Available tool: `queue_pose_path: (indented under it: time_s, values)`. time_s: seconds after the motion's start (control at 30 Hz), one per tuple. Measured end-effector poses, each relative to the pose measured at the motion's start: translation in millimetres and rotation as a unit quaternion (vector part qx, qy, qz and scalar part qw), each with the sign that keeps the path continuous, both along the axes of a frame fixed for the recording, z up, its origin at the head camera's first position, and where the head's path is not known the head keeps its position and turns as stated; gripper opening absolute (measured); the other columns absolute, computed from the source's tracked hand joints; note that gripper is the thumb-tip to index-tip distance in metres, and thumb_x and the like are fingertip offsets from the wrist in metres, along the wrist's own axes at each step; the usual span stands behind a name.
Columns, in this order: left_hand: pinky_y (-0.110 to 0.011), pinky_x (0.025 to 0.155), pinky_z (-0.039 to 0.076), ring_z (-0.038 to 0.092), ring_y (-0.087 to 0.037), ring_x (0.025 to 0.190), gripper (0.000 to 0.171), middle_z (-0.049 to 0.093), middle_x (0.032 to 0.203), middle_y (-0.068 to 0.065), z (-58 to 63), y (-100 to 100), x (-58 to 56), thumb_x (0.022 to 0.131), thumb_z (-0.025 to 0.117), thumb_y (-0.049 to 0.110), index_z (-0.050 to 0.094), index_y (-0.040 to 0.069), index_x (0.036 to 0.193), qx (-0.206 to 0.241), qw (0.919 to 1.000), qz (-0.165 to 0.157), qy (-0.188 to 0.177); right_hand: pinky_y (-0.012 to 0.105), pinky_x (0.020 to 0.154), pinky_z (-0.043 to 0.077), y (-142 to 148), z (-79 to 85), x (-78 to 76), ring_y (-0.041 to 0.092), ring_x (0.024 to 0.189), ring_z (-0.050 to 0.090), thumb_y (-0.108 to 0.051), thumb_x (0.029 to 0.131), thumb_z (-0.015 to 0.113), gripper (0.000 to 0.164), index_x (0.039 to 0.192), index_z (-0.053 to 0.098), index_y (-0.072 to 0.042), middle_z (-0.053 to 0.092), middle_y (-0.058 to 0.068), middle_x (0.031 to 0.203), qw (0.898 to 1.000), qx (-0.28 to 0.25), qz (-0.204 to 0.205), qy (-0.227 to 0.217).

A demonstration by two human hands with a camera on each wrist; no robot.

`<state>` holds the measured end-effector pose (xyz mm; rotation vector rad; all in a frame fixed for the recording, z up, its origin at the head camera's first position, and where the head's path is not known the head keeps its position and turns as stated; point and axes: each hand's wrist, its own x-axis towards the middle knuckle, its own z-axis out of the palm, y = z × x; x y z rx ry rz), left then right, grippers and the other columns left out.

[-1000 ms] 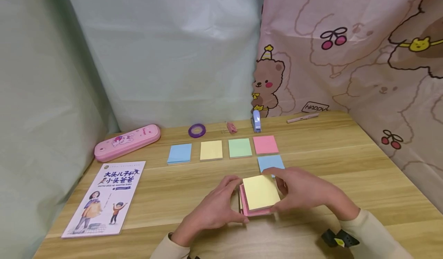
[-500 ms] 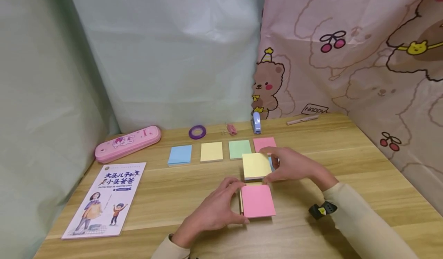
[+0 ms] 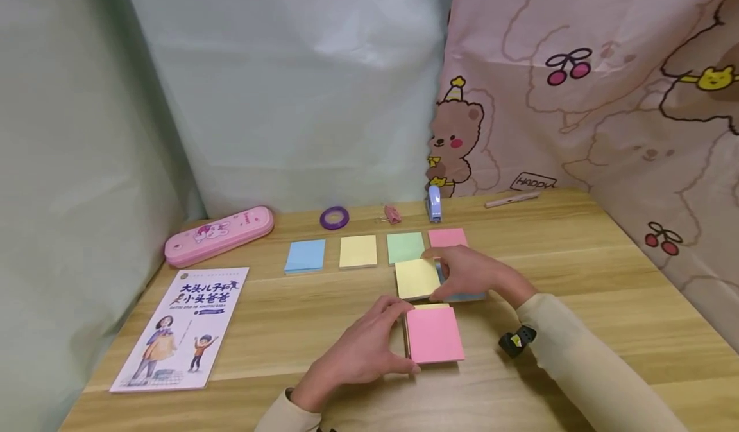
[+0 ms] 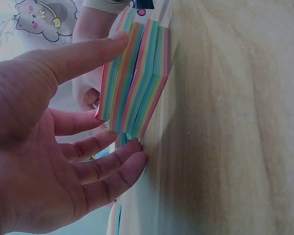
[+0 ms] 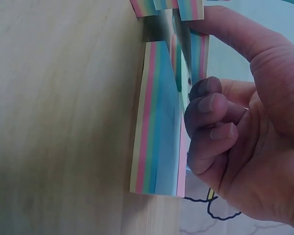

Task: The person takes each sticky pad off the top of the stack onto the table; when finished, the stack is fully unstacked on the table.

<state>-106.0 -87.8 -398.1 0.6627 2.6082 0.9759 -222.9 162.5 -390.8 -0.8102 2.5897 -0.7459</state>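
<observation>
A stack of sticky note pads (image 3: 435,336) with a pink pad on top lies near the table's front. My left hand (image 3: 366,345) holds it from the left, thumb at its near side, fingers at the far side. The left wrist view shows the thumb (image 4: 95,58) on the striped, uneven edges. Just behind the stack, my right hand (image 3: 470,271) pinches a yellow sticky note pad (image 3: 417,279), slightly tilted. A blue pad (image 3: 470,296) lies partly hidden beneath the right hand; the right wrist view shows its striped side (image 5: 159,122) close below the curled fingers.
Behind, a row holds a blue pad (image 3: 306,254), yellow pad (image 3: 358,252), green pad (image 3: 405,247) and pink pad (image 3: 447,237). Farther back are tape (image 3: 334,218), a binder clip (image 3: 392,214), stapler (image 3: 434,204) and pen (image 3: 512,199). Pencil case (image 3: 219,234) and booklet (image 3: 181,329) lie left.
The right hand has lifted the yellow pad off the stack, uncovering the pink one, and carried it back, then a little left past the blue pad. The left hand stays at the stack.
</observation>
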Motion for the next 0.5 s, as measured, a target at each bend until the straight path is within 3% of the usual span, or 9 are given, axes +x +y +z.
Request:
queue_pose_path:
  time_s: [0.5]
  values:
    - [-0.046,0.105,0.053,0.059,-0.021,0.124,0.084,0.050,0.144,-0.001,0.7,1.4,1.7,0.075,0.097,0.034,0.056,0.015,0.146,-0.004,1.0000,0.004,0.001,0.028,0.059,0.040,-9.1,-3.5,-0.1,0.010,0.063,0.047,-0.028,0.078,0.092,0.086,0.149,0.053,0.000,0.056,-0.004,0.070,1.000,0.027,-0.007,-0.009]
